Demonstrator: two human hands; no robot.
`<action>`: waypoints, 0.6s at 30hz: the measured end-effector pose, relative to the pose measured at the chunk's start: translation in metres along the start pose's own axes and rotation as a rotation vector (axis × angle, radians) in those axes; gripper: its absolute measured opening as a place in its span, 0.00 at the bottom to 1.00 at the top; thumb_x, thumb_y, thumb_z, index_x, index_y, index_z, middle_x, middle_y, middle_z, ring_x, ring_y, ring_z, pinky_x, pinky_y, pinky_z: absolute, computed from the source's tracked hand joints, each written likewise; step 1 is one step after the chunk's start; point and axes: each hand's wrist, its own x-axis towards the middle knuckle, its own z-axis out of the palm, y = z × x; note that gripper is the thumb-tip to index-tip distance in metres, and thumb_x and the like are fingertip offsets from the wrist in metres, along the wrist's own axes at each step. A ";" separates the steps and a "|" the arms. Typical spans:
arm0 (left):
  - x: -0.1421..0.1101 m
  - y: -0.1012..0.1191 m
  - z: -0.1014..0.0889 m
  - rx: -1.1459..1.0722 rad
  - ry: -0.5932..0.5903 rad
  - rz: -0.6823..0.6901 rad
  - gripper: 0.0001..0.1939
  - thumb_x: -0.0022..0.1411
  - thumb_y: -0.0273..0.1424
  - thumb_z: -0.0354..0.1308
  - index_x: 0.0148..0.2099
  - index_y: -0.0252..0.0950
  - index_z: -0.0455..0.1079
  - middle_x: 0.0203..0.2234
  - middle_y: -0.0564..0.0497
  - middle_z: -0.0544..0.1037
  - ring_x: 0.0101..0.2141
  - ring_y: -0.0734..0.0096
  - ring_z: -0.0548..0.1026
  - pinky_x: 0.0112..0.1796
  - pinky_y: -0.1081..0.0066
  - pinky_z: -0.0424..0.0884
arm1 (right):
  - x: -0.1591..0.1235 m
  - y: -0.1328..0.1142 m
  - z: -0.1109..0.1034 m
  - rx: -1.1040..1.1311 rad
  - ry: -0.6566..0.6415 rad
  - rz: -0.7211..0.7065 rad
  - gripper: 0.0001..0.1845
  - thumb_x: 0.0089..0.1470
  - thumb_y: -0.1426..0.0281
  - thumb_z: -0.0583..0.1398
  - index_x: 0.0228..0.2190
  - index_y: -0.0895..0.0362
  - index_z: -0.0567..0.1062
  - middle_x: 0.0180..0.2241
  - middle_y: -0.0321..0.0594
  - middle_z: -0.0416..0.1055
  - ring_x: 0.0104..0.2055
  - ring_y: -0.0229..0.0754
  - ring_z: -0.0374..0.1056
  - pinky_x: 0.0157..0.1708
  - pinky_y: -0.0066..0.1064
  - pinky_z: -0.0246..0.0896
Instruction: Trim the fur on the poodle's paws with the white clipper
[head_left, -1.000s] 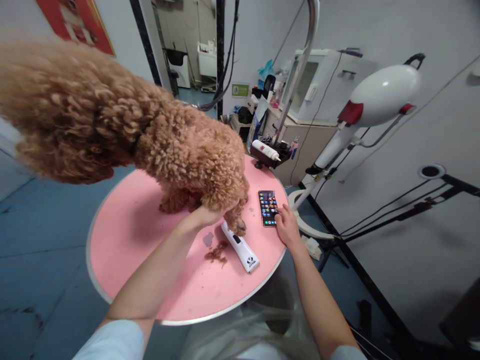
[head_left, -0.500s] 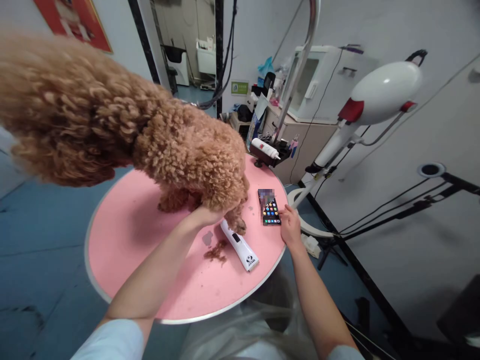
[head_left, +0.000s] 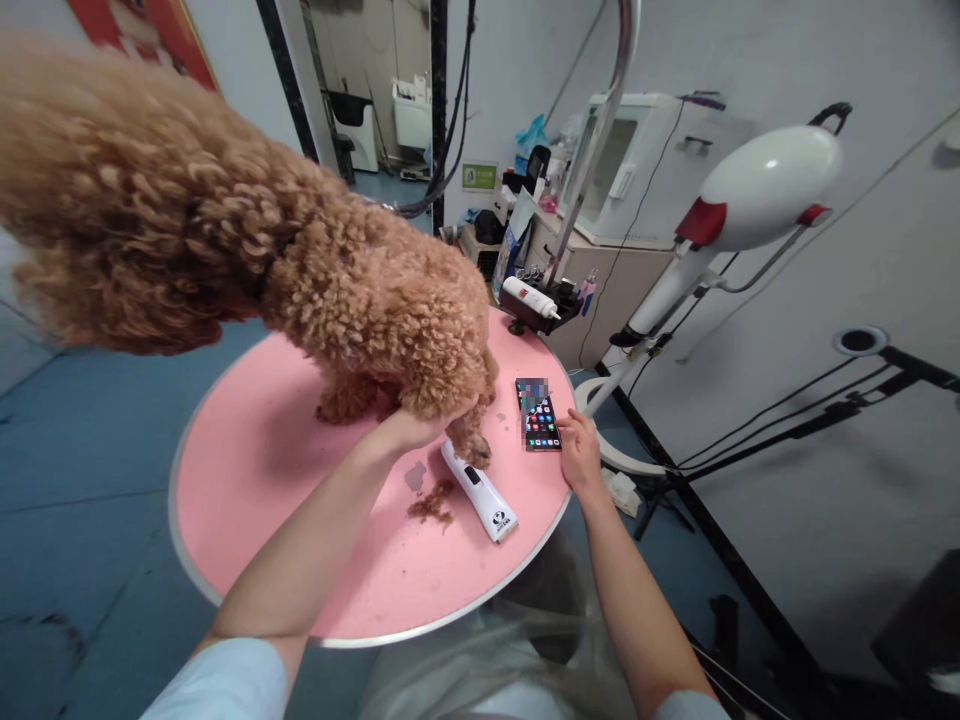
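Observation:
A curly brown dog [head_left: 390, 290] stands on a round pink table [head_left: 247, 500], its head end reaching past the left edge. My left hand [head_left: 421, 428] is at its hind leg [head_left: 471, 440], gripping the upper part; fur hides most of the fingers. Beneath the paw lies a white hair clipper [head_left: 484, 500], its head towards me. My right hand [head_left: 581, 450] rests at the table's right rim, a finger reaching to the side of a phone [head_left: 541, 425] with its screen lit and app icons showing. That hand holds nothing.
Cut fur [head_left: 433, 503] lies beside the clipper. A white bottle [head_left: 531, 298] sits in a black tray on the table's metal post [head_left: 592, 160]. To the right stand a white dryer [head_left: 769, 185] on a stand and a black tripod arm [head_left: 810, 410].
The dog's head has shifted slightly up and left, and its hind paw moved very slightly. Icons on the phone's screen have changed. Both my hands stay nearly in place.

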 end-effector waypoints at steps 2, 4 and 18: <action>0.000 0.002 0.000 -0.005 0.012 0.003 0.28 0.45 0.45 0.64 0.48 0.38 0.72 0.57 0.47 0.68 0.60 0.57 0.60 0.62 0.59 0.51 | -0.001 0.001 0.000 0.000 -0.012 -0.003 0.23 0.59 0.58 0.48 0.33 0.57 0.78 0.49 0.50 0.70 0.53 0.51 0.64 0.53 0.46 0.59; 0.000 0.004 0.001 -0.009 0.024 0.002 0.27 0.45 0.45 0.64 0.47 0.38 0.72 0.57 0.46 0.68 0.59 0.57 0.62 0.62 0.60 0.52 | -0.001 0.003 0.001 -0.002 -0.014 -0.004 0.24 0.59 0.57 0.48 0.33 0.57 0.78 0.49 0.50 0.69 0.53 0.51 0.65 0.53 0.46 0.59; 0.000 0.004 -0.001 -0.036 0.050 0.038 0.30 0.46 0.47 0.63 0.49 0.35 0.71 0.56 0.43 0.69 0.57 0.56 0.65 0.60 0.59 0.57 | 0.002 -0.003 -0.001 -0.020 -0.054 -0.050 0.20 0.59 0.59 0.48 0.32 0.57 0.75 0.44 0.50 0.72 0.50 0.51 0.66 0.51 0.45 0.60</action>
